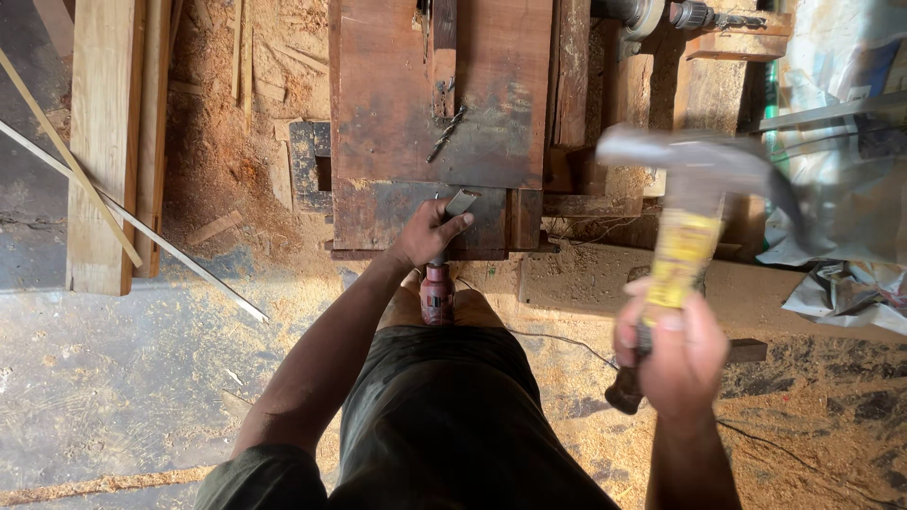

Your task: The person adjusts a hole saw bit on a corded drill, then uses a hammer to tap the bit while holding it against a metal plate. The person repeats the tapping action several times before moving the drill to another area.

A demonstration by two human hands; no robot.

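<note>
My left hand (430,233) grips a chisel (437,283) with a dark red handle, its flat steel blade (461,201) resting on a dark wooden board (444,104) in front of me. My right hand (669,354) is raised at the right, closed around the yellow handle of a claw hammer (694,194). The hammer's steel head is blurred and sits high, apart from the chisel. A twisted drill bit (446,134) lies on the board just beyond the blade.
Pale planks (113,142) and thin sticks lie at the left. Sawdust covers the floor. A wooden bench with machine parts (661,14) stands at the upper right, crumpled plastic sheeting (846,189) at the far right. A thin cable (557,338) runs across the floor.
</note>
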